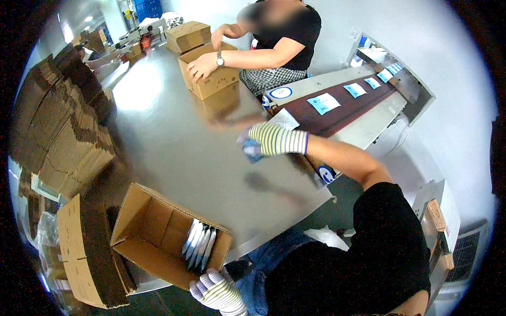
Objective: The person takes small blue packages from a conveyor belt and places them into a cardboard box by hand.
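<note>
Two gloved hands at work, striped in white and yellow-green. Right hand (pixel 276 139) closed around one blue packet (pixel 252 151), fingers pressed together over the top of it, raised above the grey metal desk (pixel 168 139) just beside the near end of the conveyor (pixel 295 94). Smeared by blur at that spot, so probably a single packet, though hard to swear to. Left hand (pixel 217 293) at the near right corner of one open brown box (pixel 139 210), fingers bent and close together, at or against the rim; cannot tell gripping from mere resting.

Inside that box, toward the right end, one row of about four slim packets (pixel 198 245), stood on edge and leaning.

On the dark red belt (pixel 345 117), four separate blue-and-white packets (pixel 323 104) in a line, plus a tight cluster at the far opening, too small to count. At the near end, one flat white piece (pixel 285 119), partly behind the right hand.

Across the desk, one co-worker (pixel 290 45) in a black top, with two bare hands (pixel 202 66) at a second open box (pixel 219 83) and one watch (pixel 220 59). Behind that, one more pile of brown cardboard (pixel 188 36). Along the left side, tall stacks of flattened cartons (pixel 79 152), past counting, and one nearer bundle (pixel 76 253) next to the open box.
</note>
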`<state>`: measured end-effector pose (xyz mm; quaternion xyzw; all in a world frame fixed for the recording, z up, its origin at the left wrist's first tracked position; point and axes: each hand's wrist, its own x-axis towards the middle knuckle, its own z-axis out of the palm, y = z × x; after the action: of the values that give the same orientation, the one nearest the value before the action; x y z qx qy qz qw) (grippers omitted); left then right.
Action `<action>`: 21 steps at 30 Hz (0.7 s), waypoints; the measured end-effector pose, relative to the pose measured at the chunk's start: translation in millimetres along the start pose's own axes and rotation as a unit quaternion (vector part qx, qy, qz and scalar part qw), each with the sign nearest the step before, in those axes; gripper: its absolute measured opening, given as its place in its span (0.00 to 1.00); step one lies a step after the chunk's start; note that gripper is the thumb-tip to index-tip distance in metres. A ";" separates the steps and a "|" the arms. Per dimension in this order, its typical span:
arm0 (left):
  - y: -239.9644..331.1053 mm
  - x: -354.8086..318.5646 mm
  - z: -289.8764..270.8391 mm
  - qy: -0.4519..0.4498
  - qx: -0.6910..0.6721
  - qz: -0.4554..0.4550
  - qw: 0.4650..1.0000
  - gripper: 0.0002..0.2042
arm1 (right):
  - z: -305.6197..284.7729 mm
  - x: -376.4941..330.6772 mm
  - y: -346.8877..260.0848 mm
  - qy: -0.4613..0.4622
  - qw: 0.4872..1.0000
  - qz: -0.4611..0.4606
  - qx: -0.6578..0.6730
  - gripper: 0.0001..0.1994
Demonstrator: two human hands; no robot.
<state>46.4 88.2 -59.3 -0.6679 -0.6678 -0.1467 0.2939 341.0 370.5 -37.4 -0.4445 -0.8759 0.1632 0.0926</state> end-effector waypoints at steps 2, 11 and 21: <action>1.2 -1.5 1.6 0.003 -0.002 -0.004 1.000 0.12 | -9.9 6.3 22.4 0.033 0.997 0.008 -0.066 0.17; -9.5 7.0 -1.9 -0.039 -0.061 -0.015 0.997 0.12 | -33.9 40.3 104.0 -0.117 0.985 0.070 -0.103 0.18; -7.5 5.7 6.6 -0.026 -0.039 -0.033 0.998 0.12 | 31.8 103.5 178.6 -0.363 0.922 0.005 -0.133 0.20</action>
<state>38.2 96.2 -59.7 -0.6602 -0.6905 -0.1646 0.2455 404.1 546.3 -130.9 -0.3674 -0.8609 0.1961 -0.2923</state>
